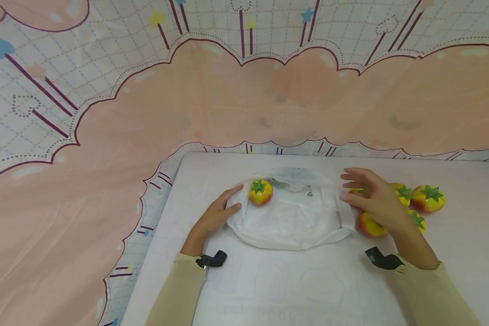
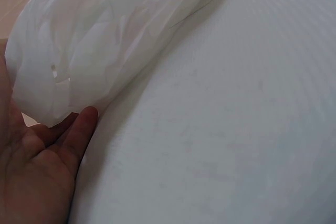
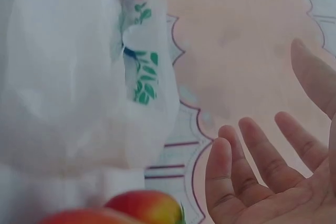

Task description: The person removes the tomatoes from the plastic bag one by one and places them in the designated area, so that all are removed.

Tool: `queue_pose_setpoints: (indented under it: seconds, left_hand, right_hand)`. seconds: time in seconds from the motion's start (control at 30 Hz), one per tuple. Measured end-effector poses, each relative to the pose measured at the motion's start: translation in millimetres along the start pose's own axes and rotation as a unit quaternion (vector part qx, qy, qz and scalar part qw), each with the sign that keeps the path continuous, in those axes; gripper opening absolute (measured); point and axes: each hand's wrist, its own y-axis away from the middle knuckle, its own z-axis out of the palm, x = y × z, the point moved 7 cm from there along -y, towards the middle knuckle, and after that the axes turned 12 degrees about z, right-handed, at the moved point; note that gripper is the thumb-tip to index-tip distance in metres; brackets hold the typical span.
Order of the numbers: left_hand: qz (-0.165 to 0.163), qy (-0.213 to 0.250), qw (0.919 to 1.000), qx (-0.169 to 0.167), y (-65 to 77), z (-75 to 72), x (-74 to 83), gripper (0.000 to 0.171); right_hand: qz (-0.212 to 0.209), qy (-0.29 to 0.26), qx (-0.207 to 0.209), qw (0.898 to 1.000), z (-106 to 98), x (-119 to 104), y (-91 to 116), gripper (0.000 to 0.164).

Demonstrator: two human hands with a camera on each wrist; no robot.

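Note:
A white plastic bag [image 1: 287, 226] with green print lies spread on the table. One red-and-yellow, tomato-like fruit [image 1: 260, 192] with a green leafy top sits at the bag's upper left; I cannot tell whether it is inside the mouth. My left hand [image 1: 216, 215] rests against the bag's left side, thumb and fingers apart, fingertips [image 2: 88, 115] touching the plastic. To the right of the bag, my right hand [image 1: 372, 199] hovers with spread, relaxed fingers and holds nothing. Several matching fruits [image 1: 429, 198] lie under and beside it, some partly hidden by the hand.
The white table [image 1: 285, 294] carries faint printing near the front. A peach and white patterned cloth [image 1: 269, 104] hangs behind it and runs down the left side. Both forearms wear beige sleeves [image 1: 179, 290], with a black wrist device [image 1: 213, 259] on the left.

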Motion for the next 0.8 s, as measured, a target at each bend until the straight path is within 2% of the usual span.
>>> queue_pose_setpoints:
  seconds: [0.13,0.4,0.8]
  left_hand:
    - [0.000,0.004,1.0000,0.000,-0.1,0.0,-0.2,0.058]
    - [-0.007,0.001,1.0000,0.001,0.3,0.5,0.4,0.058]
    - [-0.015,-0.002,0.9999,0.006,0.2,1.3,-0.5,0.058]
  right_hand:
    - [-0.022,0.004,0.005,1.000,10,-10,-2,0.065]
    - [-0.020,-0.002,-0.036,0.999,31,-21,-10,0.067]
    - [-0.007,-0.011,-0.065,0.998,72,-29,-27,0.069]
